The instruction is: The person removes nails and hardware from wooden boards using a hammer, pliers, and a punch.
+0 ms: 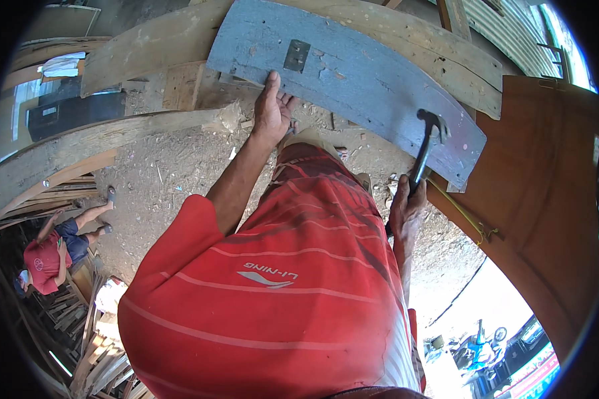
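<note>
A blue-grey painted board [373, 86] lies across a long wooden plank in front of me, its paint chipped in places. It has a dark rectangular patch, perhaps a cutout or plate, left of its middle. My left hand [273, 113] grips the board's near edge, thumb on top and fingers curled beneath. In my right hand [407, 206] is a claw hammer [422, 149], held by its dark handle. The hammer's head is over the right part of the board; whether it touches the surface I cannot tell.
Wooden planks [446, 53] support the board. A large brown panel [532, 179] stands at the right, a yellow cord [476, 226] by its edge. Another beam [113, 136] runs left. A seated person [50, 256] is at the far left near stacked wood scraps [106, 359]. A blue motorcycle [479, 352] is lower right.
</note>
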A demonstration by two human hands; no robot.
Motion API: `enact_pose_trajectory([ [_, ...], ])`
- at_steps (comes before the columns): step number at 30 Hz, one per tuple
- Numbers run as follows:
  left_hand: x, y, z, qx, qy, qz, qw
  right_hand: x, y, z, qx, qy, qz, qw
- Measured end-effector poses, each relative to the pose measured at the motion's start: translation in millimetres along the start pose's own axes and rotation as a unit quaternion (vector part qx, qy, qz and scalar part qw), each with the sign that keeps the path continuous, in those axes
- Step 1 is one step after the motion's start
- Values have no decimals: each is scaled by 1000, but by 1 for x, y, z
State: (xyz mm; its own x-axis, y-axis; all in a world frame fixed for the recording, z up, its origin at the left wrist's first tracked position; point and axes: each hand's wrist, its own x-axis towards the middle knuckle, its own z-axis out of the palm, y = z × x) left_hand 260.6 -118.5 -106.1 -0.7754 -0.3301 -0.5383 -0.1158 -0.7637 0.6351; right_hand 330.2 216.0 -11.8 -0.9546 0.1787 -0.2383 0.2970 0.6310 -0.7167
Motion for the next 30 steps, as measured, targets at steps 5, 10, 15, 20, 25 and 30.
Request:
enact_pose_trajectory([
  [5,-37,-2,-18,-34,-94,-64,993,-12,-81,33,-16,-63,-86,994],
  [10,-13,24,-26,-130,-31,-46,990,-10,-123,61,-50,-121,-144,981],
  [15,6,53,-45,-152,1,48,987,-20,-116,72,51,-68,-269,959],
  [20,14,55,-53,-141,-4,64,988,5,-76,117,-22,-105,-239,965],
  [25,13,54,-58,-140,-10,79,987,1,-116,99,6,-98,-222,970],
  [30,13,54,-55,-130,13,57,990,1,-104,108,257,-5,-437,862],
])
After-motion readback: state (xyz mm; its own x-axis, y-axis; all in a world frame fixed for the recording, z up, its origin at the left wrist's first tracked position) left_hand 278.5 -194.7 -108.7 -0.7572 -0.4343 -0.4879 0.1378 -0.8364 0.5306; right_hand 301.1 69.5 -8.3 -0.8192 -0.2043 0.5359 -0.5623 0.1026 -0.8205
